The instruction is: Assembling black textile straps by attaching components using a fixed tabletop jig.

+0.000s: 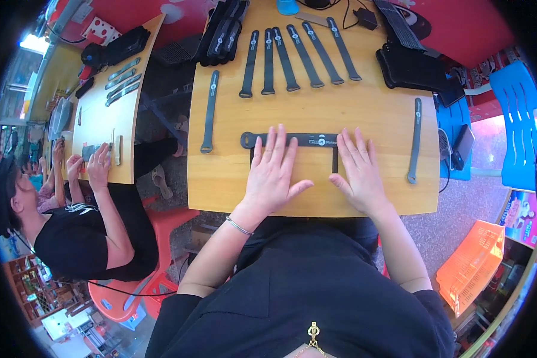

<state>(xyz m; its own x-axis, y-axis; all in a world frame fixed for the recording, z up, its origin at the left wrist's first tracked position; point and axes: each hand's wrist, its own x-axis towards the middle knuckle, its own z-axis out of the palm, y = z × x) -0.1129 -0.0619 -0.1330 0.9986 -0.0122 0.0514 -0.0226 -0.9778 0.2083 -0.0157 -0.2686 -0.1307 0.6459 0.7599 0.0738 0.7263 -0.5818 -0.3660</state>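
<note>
In the middle of the frame, a dark strap (316, 140) lies crosswise on the wooden table (310, 191), its looped end at the left. The left hand (273, 174) rests flat over the strap near that loop, fingers outstretched and slightly apart, thumb pointing right, gripping nothing. The right hand (361, 179) is open too, its fingers spread over the strap's right end without closing on it. Its thumb tip is at the lower end of a narrow black strip (335, 160) that runs down from the strap; another black strip (252, 160) shows just beside the left hand, partly hidden.

Six similar straps (304, 56) fan out at the top centre. A single strap (209, 113) lies toward the table's left edge, and one more strap (416, 140) near its right edge. A dark pile (224, 36) sits at the upper left, a black pouch (409, 68) at the upper right. At the frame's left, a co-worker (83, 238) sits at another table (98, 128).
</note>
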